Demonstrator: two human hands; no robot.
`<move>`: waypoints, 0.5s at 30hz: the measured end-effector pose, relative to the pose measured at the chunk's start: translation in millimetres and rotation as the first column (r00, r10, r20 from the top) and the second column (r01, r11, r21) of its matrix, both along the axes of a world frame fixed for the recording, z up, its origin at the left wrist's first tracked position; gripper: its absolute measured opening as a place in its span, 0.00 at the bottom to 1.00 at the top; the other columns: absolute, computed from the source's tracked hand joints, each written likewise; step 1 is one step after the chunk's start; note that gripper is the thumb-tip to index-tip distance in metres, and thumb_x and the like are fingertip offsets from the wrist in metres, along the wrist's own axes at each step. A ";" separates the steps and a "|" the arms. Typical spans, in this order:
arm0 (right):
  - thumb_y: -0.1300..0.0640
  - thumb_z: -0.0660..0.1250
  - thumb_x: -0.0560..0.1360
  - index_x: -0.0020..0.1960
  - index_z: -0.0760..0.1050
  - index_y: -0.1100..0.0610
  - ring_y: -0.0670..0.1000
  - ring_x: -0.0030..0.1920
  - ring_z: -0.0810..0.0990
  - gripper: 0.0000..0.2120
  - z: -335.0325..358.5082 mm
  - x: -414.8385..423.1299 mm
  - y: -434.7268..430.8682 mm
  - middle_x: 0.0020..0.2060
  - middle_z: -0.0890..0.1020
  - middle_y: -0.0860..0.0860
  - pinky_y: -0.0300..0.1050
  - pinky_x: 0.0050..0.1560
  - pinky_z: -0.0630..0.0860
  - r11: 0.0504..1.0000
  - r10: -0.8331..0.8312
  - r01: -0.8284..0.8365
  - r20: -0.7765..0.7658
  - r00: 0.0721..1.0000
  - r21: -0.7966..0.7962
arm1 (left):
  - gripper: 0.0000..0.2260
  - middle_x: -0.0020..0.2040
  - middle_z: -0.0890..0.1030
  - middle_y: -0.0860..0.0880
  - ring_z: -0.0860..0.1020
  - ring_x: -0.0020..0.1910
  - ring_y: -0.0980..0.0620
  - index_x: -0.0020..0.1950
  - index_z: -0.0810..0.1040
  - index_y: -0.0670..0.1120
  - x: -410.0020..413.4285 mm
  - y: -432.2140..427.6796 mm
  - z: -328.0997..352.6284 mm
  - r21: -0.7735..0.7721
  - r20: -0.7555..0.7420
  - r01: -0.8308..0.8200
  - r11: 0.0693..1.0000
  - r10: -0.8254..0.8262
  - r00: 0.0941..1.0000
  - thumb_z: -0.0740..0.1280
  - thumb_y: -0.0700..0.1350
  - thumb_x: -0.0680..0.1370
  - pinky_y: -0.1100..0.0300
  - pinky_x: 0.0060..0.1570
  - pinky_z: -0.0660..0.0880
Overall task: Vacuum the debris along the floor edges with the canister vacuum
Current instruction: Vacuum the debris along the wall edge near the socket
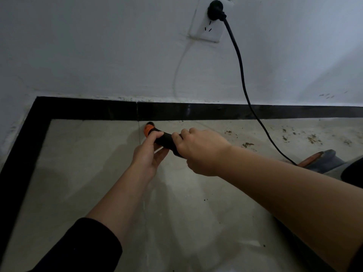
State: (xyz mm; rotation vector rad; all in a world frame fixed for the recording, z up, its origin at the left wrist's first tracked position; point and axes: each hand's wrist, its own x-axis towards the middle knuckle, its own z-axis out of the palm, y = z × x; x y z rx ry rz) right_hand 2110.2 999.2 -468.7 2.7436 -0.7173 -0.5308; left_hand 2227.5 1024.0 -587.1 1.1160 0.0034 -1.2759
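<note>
A black vacuum hose nozzle (164, 139) with an orange collar (148, 130) points at the black skirting (196, 111), its tip low by the floor edge. My left hand (148, 152) grips the nozzle from below, near the orange collar. My right hand (200, 152) grips it from above, further back. Brown debris (247, 144) lies scattered on the beige tiles to the right along the skirting, with more debris (314, 138) further right. Part of the canister vacuum (322, 160), grey with orange, shows at the right edge behind my right forearm.
A black power cord (243, 75) runs from a plug (216, 9) in the white wall socket (208, 26) down to the canister. The skirting turns a corner at the left (39, 107). A thin pale wire (180, 65) hangs below the socket.
</note>
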 end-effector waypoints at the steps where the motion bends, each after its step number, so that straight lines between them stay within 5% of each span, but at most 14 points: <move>1: 0.59 0.64 0.78 0.73 0.59 0.61 0.52 0.51 0.74 0.27 0.1 2.1 0.0 0.57 0.75 0.56 0.42 0.41 0.68 1.000 0.004 -0.004 0.002 1.000 -0.002 | 0.11 0.54 0.81 0.43 0.81 0.52 0.49 0.57 0.78 0.44 2.1 0.0 -0.3 -0.001 0.003 -0.001 1.000 0.001 1.000 0.70 0.45 0.76 0.59 0.47 0.80; 7: 0.58 0.65 0.78 0.74 0.58 0.61 0.52 0.52 0.75 0.28 -2.1 11.5 -1.1 0.58 0.74 0.56 0.41 0.41 0.67 1.000 0.005 -0.005 0.010 1.000 -0.001 | 0.09 0.54 0.80 0.43 0.80 0.54 0.49 0.55 0.78 0.44 11.4 -0.1 -1.4 0.005 0.020 -0.021 1.000 0.021 1.000 0.69 0.44 0.76 0.57 0.51 0.80; 15: 0.59 0.64 0.78 0.74 0.58 0.60 0.50 0.45 0.69 0.28 -2.4 10.9 -3.4 0.56 0.75 0.55 0.41 0.41 0.68 0.999 -0.023 0.023 0.014 1.000 0.028 | 0.10 0.53 0.80 0.44 0.81 0.50 0.51 0.56 0.78 0.43 11.2 -6.4 -2.0 0.010 0.022 -0.013 1.000 0.012 1.000 0.69 0.44 0.76 0.60 0.45 0.80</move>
